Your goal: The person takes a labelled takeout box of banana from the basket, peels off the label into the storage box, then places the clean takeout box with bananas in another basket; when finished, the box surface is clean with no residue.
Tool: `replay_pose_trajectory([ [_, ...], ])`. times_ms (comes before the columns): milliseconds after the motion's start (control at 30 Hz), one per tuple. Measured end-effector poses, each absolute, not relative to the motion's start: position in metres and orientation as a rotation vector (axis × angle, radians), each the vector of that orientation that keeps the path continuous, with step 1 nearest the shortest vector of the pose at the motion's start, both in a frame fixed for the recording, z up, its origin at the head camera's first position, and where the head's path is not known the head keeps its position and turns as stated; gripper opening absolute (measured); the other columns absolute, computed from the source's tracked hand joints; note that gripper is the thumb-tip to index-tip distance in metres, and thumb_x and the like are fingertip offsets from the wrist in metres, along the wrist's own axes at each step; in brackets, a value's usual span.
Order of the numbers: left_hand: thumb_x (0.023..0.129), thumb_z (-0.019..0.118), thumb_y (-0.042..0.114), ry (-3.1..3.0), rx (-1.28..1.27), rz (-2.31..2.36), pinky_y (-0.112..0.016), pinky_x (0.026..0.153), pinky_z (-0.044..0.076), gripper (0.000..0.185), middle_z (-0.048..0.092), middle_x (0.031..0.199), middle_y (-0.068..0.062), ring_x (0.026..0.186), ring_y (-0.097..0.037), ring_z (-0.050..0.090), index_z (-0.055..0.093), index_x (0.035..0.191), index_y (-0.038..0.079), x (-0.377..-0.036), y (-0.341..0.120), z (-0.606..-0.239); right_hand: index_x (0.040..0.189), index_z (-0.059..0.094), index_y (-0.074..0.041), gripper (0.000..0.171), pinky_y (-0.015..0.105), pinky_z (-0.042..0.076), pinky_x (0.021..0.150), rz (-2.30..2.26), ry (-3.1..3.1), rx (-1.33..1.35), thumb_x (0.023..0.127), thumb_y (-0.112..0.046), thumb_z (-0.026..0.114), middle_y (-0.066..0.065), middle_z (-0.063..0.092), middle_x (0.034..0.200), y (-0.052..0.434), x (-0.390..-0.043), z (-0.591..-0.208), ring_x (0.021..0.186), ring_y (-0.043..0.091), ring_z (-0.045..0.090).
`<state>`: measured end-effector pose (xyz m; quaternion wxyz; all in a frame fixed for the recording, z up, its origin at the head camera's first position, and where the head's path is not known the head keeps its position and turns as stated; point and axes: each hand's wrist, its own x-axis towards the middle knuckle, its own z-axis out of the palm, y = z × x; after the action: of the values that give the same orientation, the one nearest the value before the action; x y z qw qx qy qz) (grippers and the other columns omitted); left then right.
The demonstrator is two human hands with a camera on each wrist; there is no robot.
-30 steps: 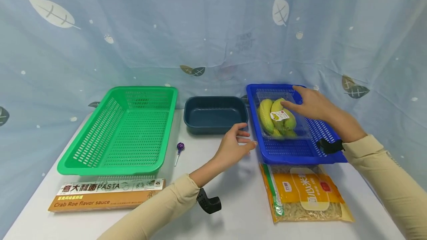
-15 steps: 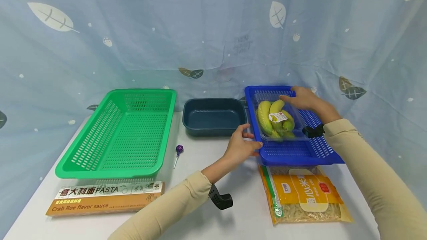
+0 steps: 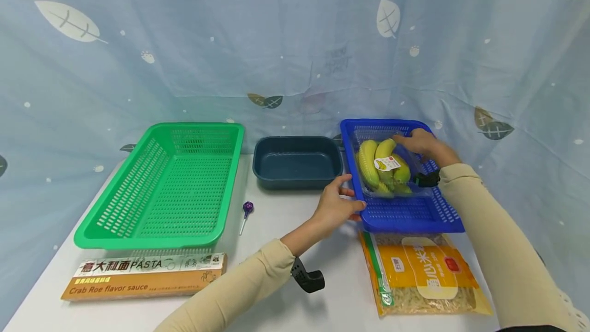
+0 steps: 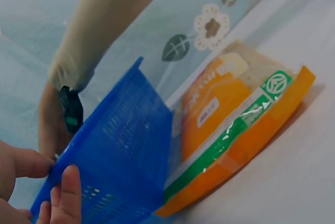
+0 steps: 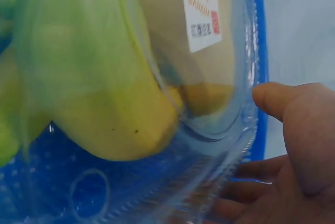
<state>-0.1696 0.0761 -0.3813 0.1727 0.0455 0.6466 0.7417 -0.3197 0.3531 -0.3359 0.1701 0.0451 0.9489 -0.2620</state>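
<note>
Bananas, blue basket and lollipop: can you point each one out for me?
bananas [image 3: 369, 160], head view, on the leftmost banana's yellow skin.
blue basket [image 3: 405, 214], head view, on its bare near floor.
lollipop [image 3: 249, 205], head view, on its purple head.

Right hand [image 3: 421, 143] fingers hidden behind banana tray [image 3: 392, 168]

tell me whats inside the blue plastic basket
Inside the blue plastic basket sits a clear plastic clamshell tray of yellow-green bananas with a white label. The right hand covers the tray's far right corner; the basket floor beneath the tray is hidden.
</note>
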Motion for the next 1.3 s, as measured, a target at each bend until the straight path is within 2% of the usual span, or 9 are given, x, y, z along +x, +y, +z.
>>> replay_pose_trajectory([
  [167,0.075,0.072,-0.008,1.783,0.144,2.111,-0.041,0.059,0.056,0.072,0.052,0.101,-0.013,0.065,-0.022,0.063,0.044,0.137,0.016,-0.166,0.076,-0.378,0.142,0.008,0.015,0.09,0.051,0.05,0.077,-0.816,2.642,0.176,0.094,-0.054,0.038,0.035,0.027,0.13,0.36,-0.317,-0.34,0.096,0.038,0.047],
  [233,0.075,0.072,-0.007,1.765,0.144,2.118,-0.039,0.057,0.056,0.071,0.052,0.1,-0.013,0.064,-0.023,0.063,0.044,0.137,0.016,-0.165,0.076,-0.377,0.143,0.008,0.014,0.087,0.05,0.05,0.076,-0.853,2.62,0.18,0.095,-0.052,0.038,0.036,0.026,0.135,0.361,-0.315,-0.339,0.099,0.039,0.049],
  [367,0.076,0.073,-0.006,1.744,0.151,2.124,-0.038,0.056,0.056,0.072,0.051,0.1,-0.014,0.064,-0.023,0.064,0.043,0.137,0.017,-0.164,0.076,-0.376,0.142,0.011,0.014,0.08,0.048,0.051,0.075,-0.936,2.596,0.179,0.097,-0.046,0.04,0.033,0.043,0.129,0.361,-0.313,-0.336,0.103,0.04,0.054],
  [433,0.076,0.072,-0.006,1.739,0.153,2.124,-0.038,0.057,0.056,0.072,0.051,0.1,-0.014,0.065,-0.023,0.064,0.043,0.137,0.017,-0.164,0.075,-0.376,0.142,0.014,0.015,0.076,0.048,0.052,0.075,-0.982,2.589,0.182,0.098,-0.042,0.041,0.03,0.055,0.117,0.361,-0.312,-0.337,0.101,0.039,0.057],
  [567,0.076,0.073,-0.006,1.731,0.151,2.124,-0.038,0.056,0.056,0.071,0.051,0.1,-0.016,0.064,-0.024,0.064,0.044,0.137,0.018,-0.163,0.076,-0.377,0.139,0.023,0.016,0.07,0.048,0.052,0.073,-0.991,2.632,0.195,0.098,-0.038,0.042,0.025,0.063,0.104,0.366,-0.31,-0.336,0.094,0.034,0.061],
  [800,0.078,0.074,0.0,1.773,0.149,2.094,-0.039,0.058,0.056,0.07,0.055,0.1,-0.012,0.072,-0.026,0.065,0.042,0.138,0.013,-0.165,0.07,-0.38,0.133,0.033,0.019,0.068,0.043,0.054,0.063,-1.005,2.75,0.163,0.097,-0.039,0.043,0.03,0.056,0.109,0.369,-0.298,-0.326,0.086,0.033,0.061],
  [967,0.078,0.076,0.013,1.897,0.149,2.066,-0.036,0.061,0.056,0.07,0.059,0.098,-0.008,0.087,-0.026,0.065,0.041,0.138,0.01,-0.168,0.056,-0.376,0.134,0.03,0.02,0.073,0.042,0.055,0.062,-1.159,2.781,0.137,0.096,-0.041,0.046,0.032,0.058,0.105,0.368,-0.286,-0.309,0.075,0.026,0.064],
  [1167,0.078,0.077,0.027,2.0,0.197,2.062,-0.032,0.069,0.055,0.073,0.054,0.111,-0.006,0.098,-0.017,0.058,0.039,0.139,0.016,-0.165,0.042,-0.364,0.136,0.033,0.014,0.082,0.042,0.056,0.06,-1.262,2.89,0.184,0.091,-0.052,0.048,0.033,0.053,0.111,0.362,-0.267,-0.288,0.068,0.017,0.064],
  [1300,0.076,0.076,0.042,2.119,0.252,1.991,-0.032,0.082,0.051,0.08,0.051,0.122,-0.003,0.111,-0.019,0.052,0.035,0.142,0.021,-0.161,0.041,-0.357,0.139,0.031,0.011,0.087,0.041,0.056,0.06,-1.421,2.892,0.245,0.087,-0.057,0.049,0.035,0.051,0.115,0.352,-0.255,-0.278,0.067,0.013,0.064],
])
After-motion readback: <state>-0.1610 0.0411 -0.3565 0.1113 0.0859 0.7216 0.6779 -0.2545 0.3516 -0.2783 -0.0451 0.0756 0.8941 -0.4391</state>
